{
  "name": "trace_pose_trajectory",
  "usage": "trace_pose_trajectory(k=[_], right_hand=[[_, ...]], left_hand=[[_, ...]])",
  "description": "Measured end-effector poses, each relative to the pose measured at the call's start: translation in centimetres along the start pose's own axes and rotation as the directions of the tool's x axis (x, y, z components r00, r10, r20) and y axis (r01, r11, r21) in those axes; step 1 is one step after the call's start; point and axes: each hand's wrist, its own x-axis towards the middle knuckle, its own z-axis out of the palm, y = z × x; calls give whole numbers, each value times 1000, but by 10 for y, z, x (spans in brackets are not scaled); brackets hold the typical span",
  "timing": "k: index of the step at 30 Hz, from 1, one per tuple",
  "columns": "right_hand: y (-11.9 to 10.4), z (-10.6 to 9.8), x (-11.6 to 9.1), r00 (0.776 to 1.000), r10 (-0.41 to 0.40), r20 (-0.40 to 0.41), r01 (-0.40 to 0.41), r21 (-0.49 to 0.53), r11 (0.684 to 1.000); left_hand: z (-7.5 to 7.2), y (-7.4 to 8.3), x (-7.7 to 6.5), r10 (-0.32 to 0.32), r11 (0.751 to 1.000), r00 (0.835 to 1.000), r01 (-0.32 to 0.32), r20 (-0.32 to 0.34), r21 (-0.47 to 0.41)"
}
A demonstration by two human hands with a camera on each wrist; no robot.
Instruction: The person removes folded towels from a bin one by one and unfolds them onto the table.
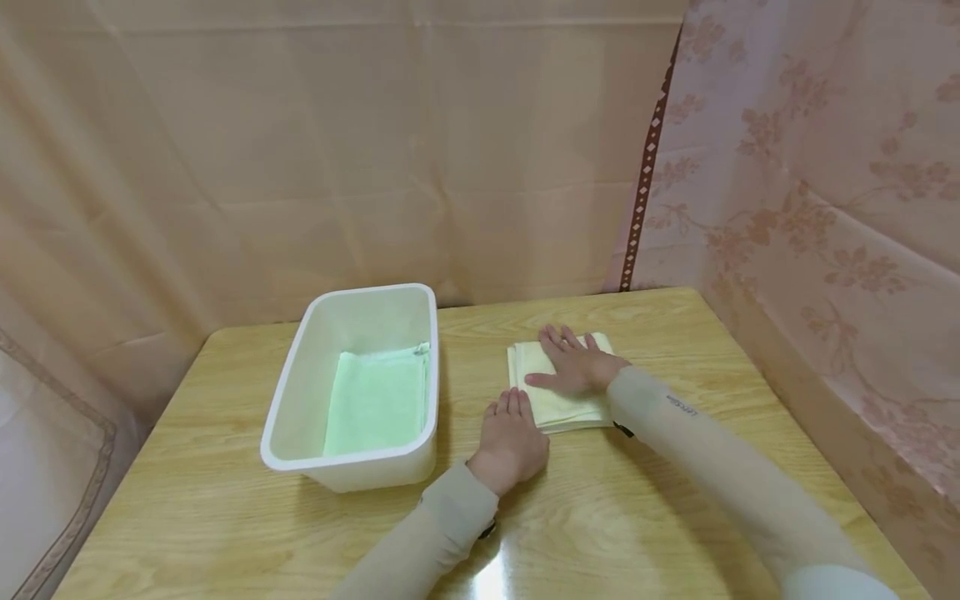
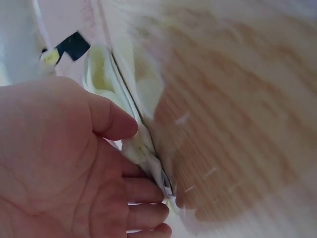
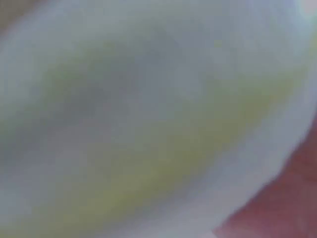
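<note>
A folded pale yellow cloth (image 1: 551, 404) lies on the wooden table. Spread flat across its top is my right hand (image 1: 577, 367), fingers apart. My left hand (image 1: 512, 440) is at the cloth's near left corner, its fingers fairly straight and close together. From the left wrist view, the thumb and fingertips of the left hand (image 2: 84, 163) meet the layered edge of the cloth (image 2: 141, 144). Blurred yellowish-white cloth (image 3: 148, 129) fills most of the right wrist view, with a bit of the right hand (image 3: 282, 208) at the lower right.
A white plastic bin (image 1: 352, 462) stands left of my hands, with a folded light green cloth (image 1: 378, 404) inside. Behind the table (image 1: 195, 467) hangs a beige curtain (image 1: 337, 158). A pink floral curtain (image 1: 832, 200) runs along the right side.
</note>
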Motion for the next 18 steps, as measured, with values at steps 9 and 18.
trace_pose_trajectory(k=[9,18], right_hand=[[2,-3,18,994,102,-29,-103,-34,994],[-7,6,30,997,73,-10,-73,-14,997]], left_hand=[[0,-2,-3,20,1000,1000,-20,-22,1],[2,-8,-8,28,1000,998,-28,-56,7]])
